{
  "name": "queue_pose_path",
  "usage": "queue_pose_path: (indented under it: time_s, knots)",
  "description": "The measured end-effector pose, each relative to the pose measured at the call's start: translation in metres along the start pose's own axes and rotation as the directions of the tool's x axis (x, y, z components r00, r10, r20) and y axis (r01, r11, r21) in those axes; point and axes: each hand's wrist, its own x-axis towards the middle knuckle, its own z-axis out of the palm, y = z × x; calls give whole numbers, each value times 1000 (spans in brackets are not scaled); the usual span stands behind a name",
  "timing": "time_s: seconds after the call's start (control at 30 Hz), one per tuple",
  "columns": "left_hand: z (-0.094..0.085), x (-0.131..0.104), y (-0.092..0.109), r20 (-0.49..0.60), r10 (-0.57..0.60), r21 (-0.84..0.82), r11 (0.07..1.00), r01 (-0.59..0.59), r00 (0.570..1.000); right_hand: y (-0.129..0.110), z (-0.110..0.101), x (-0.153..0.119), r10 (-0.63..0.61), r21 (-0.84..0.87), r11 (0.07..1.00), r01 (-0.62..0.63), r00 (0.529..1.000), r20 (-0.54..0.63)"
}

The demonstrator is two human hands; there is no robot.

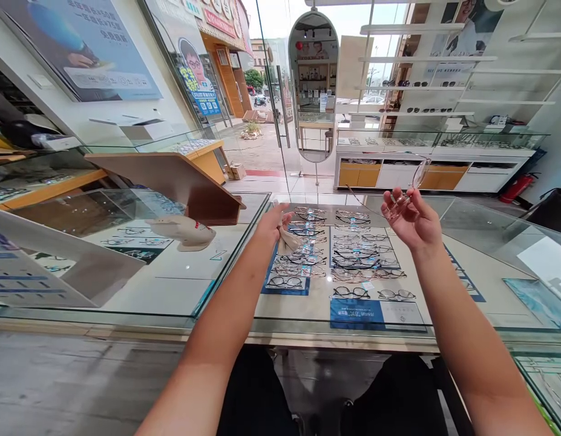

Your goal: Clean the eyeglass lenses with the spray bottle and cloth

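Observation:
My right hand (414, 221) is raised over the right part of the glass display case (307, 336), its fingers closed on a pair of thin-framed glasses (420, 174). One lens stands up above the fingers and a thin temple reaches out to the left. My left hand (273, 223) is above the case's left part, closed on a crumpled beige cloth (288, 241) that hangs below the fingers. Under the glass, between the hands, lie rows of eyeglasses (356, 260) on blue and white cards.
A brown wooden board (171, 175) stands tilted at the left, with a beige object (184, 232) beside it. An oval mirror (313, 88) rises behind the case. White shelves and cabinets (398, 172) line the back right.

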Motion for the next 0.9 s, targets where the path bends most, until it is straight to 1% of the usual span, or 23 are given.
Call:
queue_pose_path:
  time_s: [0.07,0.1,0.17,0.2,0.27,0.33,0.37,0.43,0.47,0.53,0.57,0.6,0.67,0.73,0.8,0.9]
  knots:
    - [3,-4,2,-90,-52,6,999,53,995,0,1,0,1,3,1000,-1,1000,10]
    - [4,-6,4,-124,-48,16,999,51,991,-1,1,-1,1,-2,1000,-1,1000,12]
    - [6,-12,10,-154,-1,18,1000,4,988,-1,2,-1,-3,-12,1000,3,1000,9]
    - [6,-15,15,-162,40,17,999,-38,986,-2,2,-2,-5,-10,1000,5,1000,4]
    - [6,-20,24,-187,184,31,983,-182,965,-2,4,-3,-11,5,1000,11,1000,-15]
    - [6,-25,34,-203,340,56,940,-336,918,-3,7,-5,-17,27,999,18,999,-29]
    - [7,-27,37,-194,399,64,917,-394,896,-4,9,-6,-21,38,999,22,999,-33]
    - [10,-34,41,-130,474,69,881,-469,871,-5,13,-9,-26,53,998,28,999,-36]
    - [12,-38,41,-79,507,69,862,-503,858,-5,14,-10,-26,55,998,28,999,-37]
    - [19,-49,37,39,580,64,811,-582,813,-4,17,-13,-22,45,999,24,999,-43]
    - [23,-55,34,98,603,56,791,-610,791,-4,18,-14,-20,36,999,21,999,-43]
    - [27,-61,31,153,608,40,784,-620,779,-3,18,-15,-19,24,1000,20,999,-41]
    - [35,-74,24,269,567,8,807,-590,779,-1,18,-16,-16,0,1000,16,1000,-23]
    - [41,-83,17,358,521,-8,832,-555,775,2,19,-17,-3,-21,1000,4,1000,4]
    - [45,-89,13,412,485,-3,847,-531,771,6,22,-18,20,-42,999,-19,999,29]
    - [49,-96,10,490,452,-24,862,-506,746,11,29,-21,65,-75,995,-62,997,44]
